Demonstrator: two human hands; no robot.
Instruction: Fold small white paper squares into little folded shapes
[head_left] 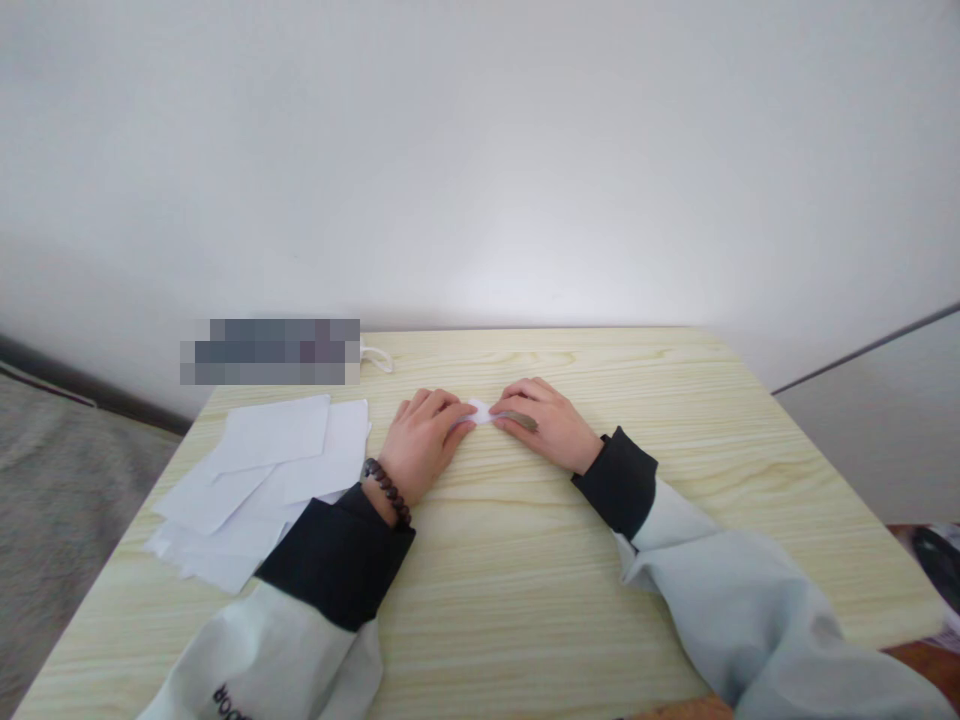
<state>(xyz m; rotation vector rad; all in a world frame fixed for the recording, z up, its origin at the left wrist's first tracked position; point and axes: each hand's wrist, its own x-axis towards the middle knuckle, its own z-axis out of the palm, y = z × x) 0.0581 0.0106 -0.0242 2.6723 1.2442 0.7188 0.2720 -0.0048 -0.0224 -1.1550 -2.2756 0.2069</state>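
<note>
A small piece of white paper (480,411), seemingly folded, spans the gap between my two hands near the middle of the table. My left hand (426,440), with a dark bead bracelet on the wrist, pinches the paper's left end between thumb and fingers. On the other side, my right hand (545,423) grips the right end, fingers curled over it. Most of the paper is hidden under my fingers, so its exact shape is unclear. Beside my left forearm lies a loose pile of white paper sheets (277,430), overlapping at different angles.
The pale wood-grain table (510,600) meets a white wall (480,160) at its back edge. A pixelated object (274,352) sits at the back left, with a white cord loop (381,357) beside it. Grey fabric (67,520) lies beyond the left edge.
</note>
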